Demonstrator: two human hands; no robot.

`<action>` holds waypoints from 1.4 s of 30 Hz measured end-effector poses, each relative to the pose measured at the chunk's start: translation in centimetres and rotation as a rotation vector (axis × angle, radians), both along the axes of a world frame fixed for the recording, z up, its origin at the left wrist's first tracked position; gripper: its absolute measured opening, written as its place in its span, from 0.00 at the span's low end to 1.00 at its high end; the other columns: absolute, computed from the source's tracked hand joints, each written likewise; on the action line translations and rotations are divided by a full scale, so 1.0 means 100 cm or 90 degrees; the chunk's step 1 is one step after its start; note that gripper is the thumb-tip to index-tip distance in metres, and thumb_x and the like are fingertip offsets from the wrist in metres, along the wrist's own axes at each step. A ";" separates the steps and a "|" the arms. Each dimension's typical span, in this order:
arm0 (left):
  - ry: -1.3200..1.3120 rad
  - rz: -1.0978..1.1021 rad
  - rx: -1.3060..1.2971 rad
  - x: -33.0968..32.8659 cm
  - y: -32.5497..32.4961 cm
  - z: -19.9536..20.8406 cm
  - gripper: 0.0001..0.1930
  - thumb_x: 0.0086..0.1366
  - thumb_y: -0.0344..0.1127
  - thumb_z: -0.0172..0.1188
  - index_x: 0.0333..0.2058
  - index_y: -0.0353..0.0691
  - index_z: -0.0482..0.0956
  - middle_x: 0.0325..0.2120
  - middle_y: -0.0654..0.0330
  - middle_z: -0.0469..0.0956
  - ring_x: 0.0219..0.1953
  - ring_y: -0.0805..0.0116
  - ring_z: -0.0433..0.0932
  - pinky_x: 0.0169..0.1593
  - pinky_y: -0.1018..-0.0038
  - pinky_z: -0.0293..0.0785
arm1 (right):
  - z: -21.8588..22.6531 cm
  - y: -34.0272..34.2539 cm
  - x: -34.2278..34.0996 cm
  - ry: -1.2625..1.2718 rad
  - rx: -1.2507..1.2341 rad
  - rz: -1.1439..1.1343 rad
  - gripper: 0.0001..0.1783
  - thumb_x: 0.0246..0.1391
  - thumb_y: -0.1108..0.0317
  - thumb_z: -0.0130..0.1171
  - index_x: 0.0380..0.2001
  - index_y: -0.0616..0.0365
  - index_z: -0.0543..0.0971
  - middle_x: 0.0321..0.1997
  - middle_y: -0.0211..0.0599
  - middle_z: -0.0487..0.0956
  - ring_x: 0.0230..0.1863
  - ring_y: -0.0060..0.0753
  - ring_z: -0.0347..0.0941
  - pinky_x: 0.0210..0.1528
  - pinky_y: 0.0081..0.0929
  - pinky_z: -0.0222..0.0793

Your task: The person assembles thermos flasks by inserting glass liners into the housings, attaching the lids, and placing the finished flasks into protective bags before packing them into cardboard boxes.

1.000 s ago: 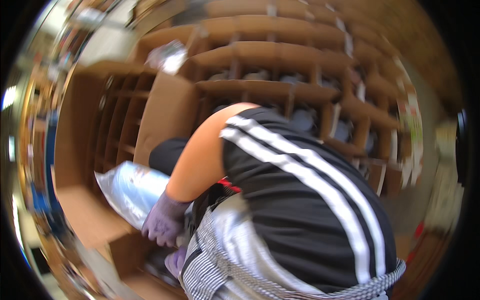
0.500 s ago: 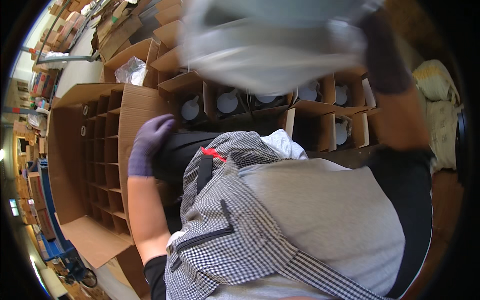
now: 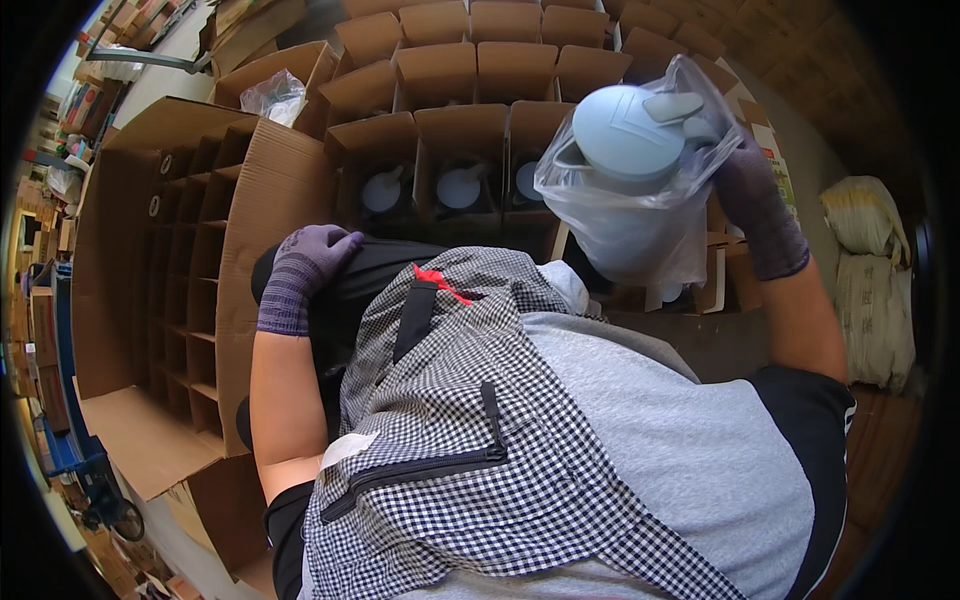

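Observation:
At the right, my right hand [image 3: 745, 185], in a dark purple knit glove, grips a light blue lidded jug [image 3: 628, 135] by its handle side. A clear plastic bag [image 3: 645, 225] wraps loosely around the jug, and part of my grip is hidden behind it. My left hand [image 3: 318, 252], gloved alike, lies on my dark-trousered knee with its thumb apart, holding nothing. In front of my knees, more jugs with pale round lids [image 3: 460, 187] stand upright in open small cardboard boxes [image 3: 460, 135].
Left of me a large carton [image 3: 240, 230] with cardboard dividers lies on its side, its opening facing left. Crumpled clear plastic [image 3: 275, 97] sits in a box behind it. Rows of open boxes [image 3: 515, 68] extend away ahead. Stuffed pale sacks [image 3: 872, 290] are stacked at the far right.
The bagged jug has come down and toward the right, from a blur high over the boxes. My right hand moved with it. My left hand stays on the knee.

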State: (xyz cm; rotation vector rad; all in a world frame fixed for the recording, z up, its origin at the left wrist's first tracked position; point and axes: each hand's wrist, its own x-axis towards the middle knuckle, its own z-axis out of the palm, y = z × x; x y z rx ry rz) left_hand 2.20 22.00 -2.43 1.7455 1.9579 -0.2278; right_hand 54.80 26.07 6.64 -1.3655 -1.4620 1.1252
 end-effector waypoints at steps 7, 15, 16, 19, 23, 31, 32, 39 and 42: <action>-0.003 0.001 0.047 0.009 -0.004 -0.001 0.27 0.71 0.62 0.53 0.50 0.47 0.87 0.46 0.53 0.86 0.53 0.55 0.82 0.62 0.60 0.73 | -0.025 0.025 0.019 -0.031 -0.147 -0.001 0.24 0.60 0.64 0.64 0.57 0.63 0.79 0.50 0.37 0.83 0.48 0.27 0.79 0.52 0.28 0.77; -0.020 0.030 0.072 -0.001 -0.022 -0.006 0.24 0.70 0.58 0.58 0.48 0.44 0.87 0.44 0.52 0.86 0.51 0.52 0.83 0.59 0.60 0.75 | -0.128 0.027 0.023 0.091 -0.106 0.094 0.25 0.62 0.70 0.62 0.61 0.63 0.76 0.57 0.35 0.81 0.54 0.26 0.77 0.61 0.26 0.72; -0.013 0.029 0.070 -0.001 -0.022 -0.006 0.25 0.70 0.59 0.57 0.48 0.45 0.87 0.44 0.52 0.86 0.51 0.53 0.83 0.60 0.60 0.75 | -0.129 0.021 0.019 0.121 -0.133 0.082 0.24 0.62 0.70 0.62 0.61 0.63 0.76 0.57 0.35 0.81 0.55 0.26 0.77 0.62 0.25 0.72; -0.007 0.014 0.072 0.001 -0.020 -0.007 0.27 0.71 0.61 0.54 0.48 0.45 0.88 0.45 0.54 0.87 0.51 0.55 0.83 0.61 0.59 0.75 | -0.141 0.007 0.007 0.122 -0.153 0.145 0.21 0.61 0.72 0.64 0.57 0.61 0.79 0.52 0.31 0.82 0.55 0.24 0.76 0.61 0.24 0.73; -0.011 -0.001 0.088 0.005 -0.017 -0.009 0.26 0.71 0.61 0.54 0.47 0.45 0.88 0.44 0.53 0.87 0.51 0.55 0.83 0.61 0.60 0.75 | -0.136 0.017 -0.006 -0.370 0.059 0.389 0.14 0.55 0.69 0.65 0.46 0.55 0.84 0.44 0.36 0.83 0.51 0.39 0.78 0.56 0.36 0.74; -0.095 -0.177 0.227 0.009 -0.026 -0.009 0.20 0.68 0.53 0.58 0.40 0.44 0.89 0.39 0.53 0.87 0.45 0.51 0.83 0.55 0.58 0.76 | -0.238 -0.014 0.062 -0.908 0.191 0.499 0.20 0.60 0.63 0.53 0.53 0.56 0.77 0.53 0.49 0.80 0.55 0.53 0.78 0.55 0.48 0.73; -0.089 -0.092 0.251 0.019 -0.031 -0.030 0.18 0.67 0.51 0.58 0.39 0.44 0.89 0.38 0.53 0.87 0.43 0.51 0.84 0.54 0.59 0.76 | -0.251 -0.022 0.067 -0.968 -0.068 0.446 0.20 0.63 0.62 0.52 0.55 0.57 0.75 0.58 0.52 0.78 0.59 0.53 0.76 0.58 0.51 0.72; -0.244 0.049 0.710 -0.019 -0.194 0.004 0.12 0.59 0.42 0.69 0.36 0.42 0.86 0.38 0.57 0.85 0.46 0.57 0.83 0.61 0.56 0.72 | -0.277 0.048 0.073 -0.934 -0.119 0.459 0.21 0.62 0.62 0.56 0.55 0.58 0.78 0.51 0.50 0.81 0.55 0.50 0.78 0.60 0.44 0.72; 0.104 0.404 0.744 -0.090 -0.349 -0.010 0.08 0.58 0.37 0.69 0.34 0.42 0.86 0.31 0.58 0.85 0.37 0.53 0.84 0.50 0.59 0.79 | -0.220 0.097 -0.044 -0.875 -0.067 0.557 0.20 0.60 0.63 0.57 0.53 0.59 0.80 0.48 0.49 0.82 0.52 0.49 0.79 0.57 0.43 0.73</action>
